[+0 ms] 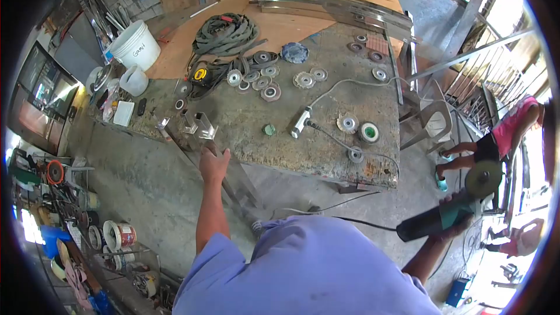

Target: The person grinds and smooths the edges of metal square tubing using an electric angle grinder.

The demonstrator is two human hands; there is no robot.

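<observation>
My left hand is on a rectangular metal tube that leans against the front edge of the worktable, fingers pressed round it. Three open tube ends rest on that edge just beyond the hand. Out to the right, well away from the table, my right hand grips an angle grinder with a dark body and green head. A round disc sits on the grinder, and its cable runs left below the table.
Several grinding discs, a white power socket and a coiled strap lie on the table. White buckets stand at its left. A person is at the right near a plastic chair.
</observation>
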